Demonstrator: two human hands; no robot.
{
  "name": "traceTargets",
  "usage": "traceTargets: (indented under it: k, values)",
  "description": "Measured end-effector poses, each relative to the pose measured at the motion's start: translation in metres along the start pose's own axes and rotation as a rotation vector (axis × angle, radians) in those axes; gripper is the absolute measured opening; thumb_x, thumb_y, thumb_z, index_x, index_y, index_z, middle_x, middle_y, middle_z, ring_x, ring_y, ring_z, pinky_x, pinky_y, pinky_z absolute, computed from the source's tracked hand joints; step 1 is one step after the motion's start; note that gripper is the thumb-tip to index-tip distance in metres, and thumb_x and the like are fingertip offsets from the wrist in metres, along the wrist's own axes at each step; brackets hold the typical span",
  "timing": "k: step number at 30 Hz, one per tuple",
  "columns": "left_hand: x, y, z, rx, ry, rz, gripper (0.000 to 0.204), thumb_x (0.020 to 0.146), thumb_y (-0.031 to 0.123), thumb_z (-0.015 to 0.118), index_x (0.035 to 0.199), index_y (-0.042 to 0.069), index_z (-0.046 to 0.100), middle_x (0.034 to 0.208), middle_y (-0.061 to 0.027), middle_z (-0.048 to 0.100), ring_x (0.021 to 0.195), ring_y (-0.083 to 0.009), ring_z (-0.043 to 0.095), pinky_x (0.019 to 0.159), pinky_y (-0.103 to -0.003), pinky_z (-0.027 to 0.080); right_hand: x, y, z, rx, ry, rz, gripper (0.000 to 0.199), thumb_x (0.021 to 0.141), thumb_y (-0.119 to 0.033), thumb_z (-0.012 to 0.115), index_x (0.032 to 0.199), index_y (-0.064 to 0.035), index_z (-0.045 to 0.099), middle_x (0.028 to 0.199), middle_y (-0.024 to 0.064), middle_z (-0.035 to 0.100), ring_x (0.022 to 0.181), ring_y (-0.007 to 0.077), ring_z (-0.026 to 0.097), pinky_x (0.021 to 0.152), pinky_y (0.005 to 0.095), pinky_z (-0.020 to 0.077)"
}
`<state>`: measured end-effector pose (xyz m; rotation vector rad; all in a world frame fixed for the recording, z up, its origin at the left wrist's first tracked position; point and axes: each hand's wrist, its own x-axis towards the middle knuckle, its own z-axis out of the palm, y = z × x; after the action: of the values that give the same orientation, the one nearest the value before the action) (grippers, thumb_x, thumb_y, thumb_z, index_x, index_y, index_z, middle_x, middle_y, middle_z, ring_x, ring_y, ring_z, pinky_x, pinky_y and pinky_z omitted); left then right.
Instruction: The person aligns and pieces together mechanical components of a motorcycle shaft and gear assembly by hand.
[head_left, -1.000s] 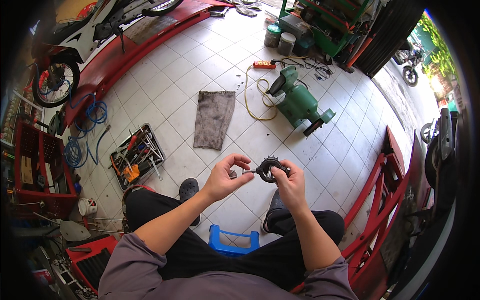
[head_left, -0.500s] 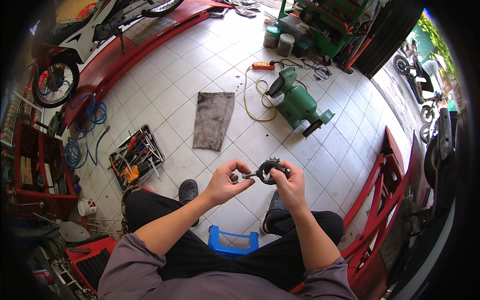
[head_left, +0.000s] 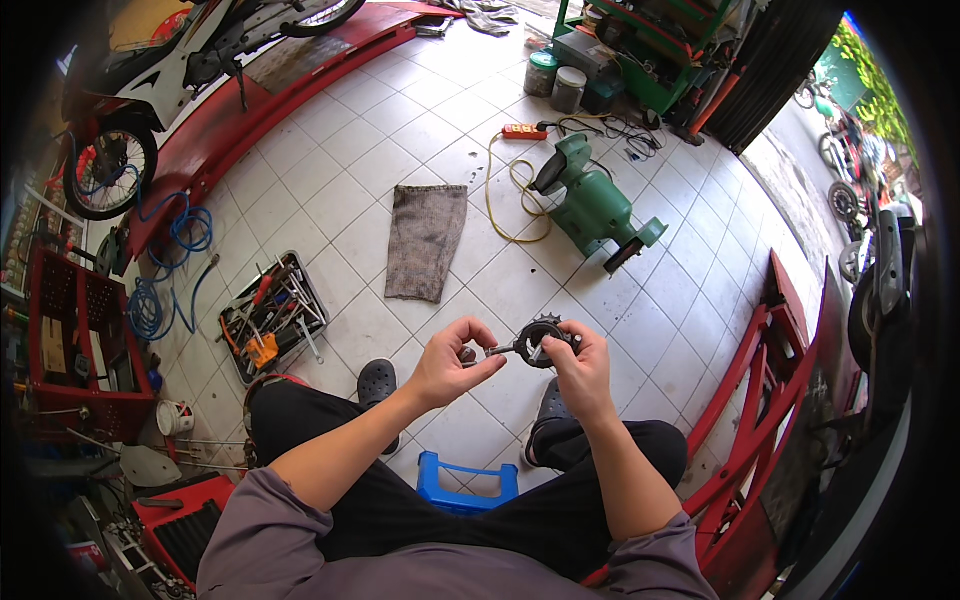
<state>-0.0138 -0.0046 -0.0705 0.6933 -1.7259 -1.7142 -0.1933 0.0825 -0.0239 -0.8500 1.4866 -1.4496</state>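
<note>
I sit on a low blue stool (head_left: 466, 487) over a white tiled floor. My right hand (head_left: 578, 372) grips a dark round toothed metal part (head_left: 541, 338), like a small sprocket or hub. My left hand (head_left: 450, 364) pinches a small metal piece (head_left: 496, 350) that pokes into the left side of that part. Both hands are held together in front of my knees.
A grey rag (head_left: 426, 240) lies on the tiles ahead. A tray of hand tools (head_left: 270, 315) sits to the left, a green bench grinder (head_left: 594, 203) with a yellow cord ahead right. Red ramps (head_left: 762, 400) stand right, a motorcycle wheel (head_left: 108, 170) and blue hose (head_left: 165, 270) far left.
My left hand has moved in toward the toothed part, bringing the small metal piece against its side. My right hand has kept its hold and barely shifted.
</note>
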Motion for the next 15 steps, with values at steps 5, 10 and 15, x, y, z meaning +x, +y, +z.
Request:
traceTargets:
  k: [5,10,15]
  values:
    - [0.004,0.004,-0.004,-0.174,-0.107,-0.247,0.023,0.089,0.019,0.066,0.104,0.004,0.056,0.09,-0.0004,0.06,0.058,-0.0005,0.047,0.046,-0.017,0.039,0.0,0.001,-0.002,0.005,0.007,-0.005,0.012,0.088,-0.009,0.061,0.087,0.0028,0.062,0.068,-0.0049,0.053,0.059,0.0015,0.042,0.051,0.0189,0.0334]
    - [0.0,0.014,0.007,-0.102,0.013,-0.122,0.02,0.093,0.023,0.062,0.096,0.003,0.06,0.077,-0.0006,0.063,0.056,-0.0007,0.046,0.045,-0.017,0.038,-0.001,0.0,0.0,0.02,0.018,-0.006,0.011,0.087,-0.008,0.061,0.086,0.0029,0.062,0.068,-0.0048,0.054,0.059,0.0013,0.044,0.051,0.0187,0.0339]
    - [0.001,0.009,0.002,-0.095,-0.071,-0.206,0.026,0.094,0.028,0.059,0.104,0.004,0.058,0.081,-0.0035,0.064,0.054,-0.0006,0.045,0.044,-0.016,0.036,-0.001,0.001,-0.003,0.022,0.002,-0.002,0.011,0.088,-0.008,0.061,0.087,0.0029,0.062,0.069,-0.0042,0.056,0.06,0.0013,0.045,0.052,0.0186,0.0362]
